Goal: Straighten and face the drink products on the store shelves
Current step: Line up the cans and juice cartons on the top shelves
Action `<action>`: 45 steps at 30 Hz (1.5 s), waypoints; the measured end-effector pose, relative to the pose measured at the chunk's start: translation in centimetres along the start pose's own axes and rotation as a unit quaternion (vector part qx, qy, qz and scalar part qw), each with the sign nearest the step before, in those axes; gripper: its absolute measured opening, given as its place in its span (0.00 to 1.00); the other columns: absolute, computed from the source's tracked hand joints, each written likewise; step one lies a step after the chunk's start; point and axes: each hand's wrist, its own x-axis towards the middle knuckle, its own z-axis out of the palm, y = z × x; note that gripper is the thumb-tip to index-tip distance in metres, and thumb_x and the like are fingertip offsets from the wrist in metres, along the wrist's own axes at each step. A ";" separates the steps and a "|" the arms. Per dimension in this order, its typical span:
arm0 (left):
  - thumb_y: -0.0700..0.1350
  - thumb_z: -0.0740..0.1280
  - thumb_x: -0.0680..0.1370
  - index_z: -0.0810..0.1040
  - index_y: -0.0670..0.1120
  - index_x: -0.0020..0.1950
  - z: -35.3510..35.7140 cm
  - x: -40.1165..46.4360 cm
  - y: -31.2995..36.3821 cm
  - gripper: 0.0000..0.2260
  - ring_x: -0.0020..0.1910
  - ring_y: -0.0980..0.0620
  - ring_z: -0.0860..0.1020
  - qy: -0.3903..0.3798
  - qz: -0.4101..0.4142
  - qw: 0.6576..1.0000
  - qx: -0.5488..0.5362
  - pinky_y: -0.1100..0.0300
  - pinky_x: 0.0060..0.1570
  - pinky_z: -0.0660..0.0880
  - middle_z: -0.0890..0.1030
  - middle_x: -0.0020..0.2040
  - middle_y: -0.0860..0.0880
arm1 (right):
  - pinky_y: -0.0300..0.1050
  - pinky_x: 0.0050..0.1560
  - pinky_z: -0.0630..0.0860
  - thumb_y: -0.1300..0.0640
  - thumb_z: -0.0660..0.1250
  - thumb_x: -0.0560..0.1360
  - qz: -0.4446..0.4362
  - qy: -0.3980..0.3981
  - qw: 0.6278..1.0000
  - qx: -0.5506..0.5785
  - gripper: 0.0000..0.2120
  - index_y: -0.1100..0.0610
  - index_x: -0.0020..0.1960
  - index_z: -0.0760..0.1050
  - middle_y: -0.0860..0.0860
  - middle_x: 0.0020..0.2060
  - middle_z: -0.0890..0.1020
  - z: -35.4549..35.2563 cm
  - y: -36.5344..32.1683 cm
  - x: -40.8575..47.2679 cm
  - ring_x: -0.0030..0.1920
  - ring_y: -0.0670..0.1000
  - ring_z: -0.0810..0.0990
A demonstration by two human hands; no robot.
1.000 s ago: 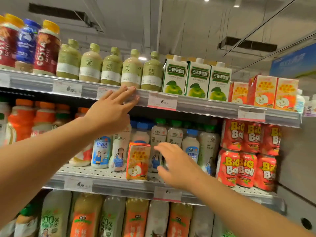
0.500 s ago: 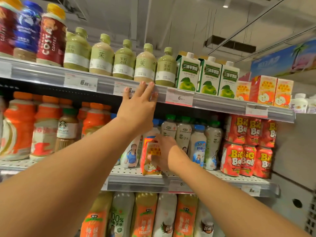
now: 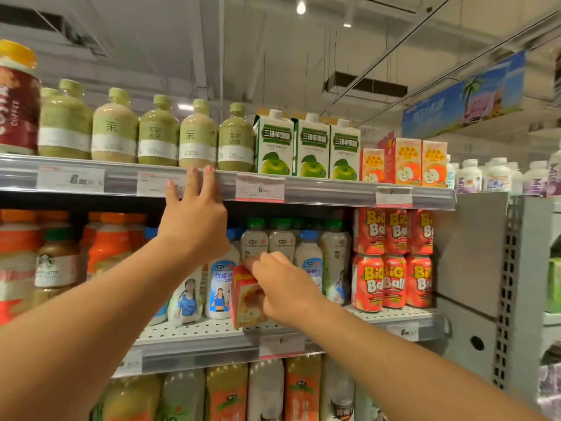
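Right hand [image 3: 285,291] grips the orange carton [image 3: 244,302] at centre frame on the middle shelf [image 3: 194,331], left hand [image 3: 194,220] flat-fingered on the upper rail [image 3: 318,189]; a careless tug could topple neighbouring bottles [image 3: 220,287]

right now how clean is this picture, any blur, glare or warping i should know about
Head view: the right hand and the orange carton it grips are motion-smeared, so the carton's print is unreadable; the left hand on the top shelf rail is sharper; wide-angle lens bows the rail and blurs the coffee bottle at the left edge; a ceiling light blooms.
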 end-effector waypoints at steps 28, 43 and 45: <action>0.53 0.63 0.76 0.44 0.47 0.79 -2.2 6.6 20.2 0.39 0.77 0.37 0.39 -0.031 0.013 0.999 0.004 0.36 0.71 0.55 0.38 0.79 0.43 | 0.56 0.46 0.80 0.50 0.69 0.75 0.017 0.150 0.987 -0.055 0.24 0.52 0.68 0.66 0.55 0.55 0.81 -24.7 27.0 3.5 0.51 0.58 0.80; 0.53 0.61 0.77 0.33 0.45 0.76 -1.1 6.6 20.2 0.41 0.75 0.35 0.33 -0.042 0.018 0.998 0.045 0.35 0.72 0.49 0.29 0.75 0.40 | 0.49 0.49 0.76 0.44 0.69 0.74 0.078 -0.034 0.993 -0.079 0.16 0.48 0.58 0.72 0.47 0.46 0.82 -22.3 29.4 10.4 0.44 0.49 0.80; 0.52 0.60 0.78 0.30 0.45 0.74 -1.0 6.4 20.1 0.41 0.75 0.35 0.32 -0.035 0.019 0.998 0.045 0.36 0.72 0.49 0.26 0.72 0.41 | 0.42 0.35 0.75 0.46 0.70 0.75 0.079 -0.055 0.992 -0.078 0.14 0.49 0.56 0.72 0.47 0.43 0.82 -22.7 29.2 10.8 0.40 0.47 0.81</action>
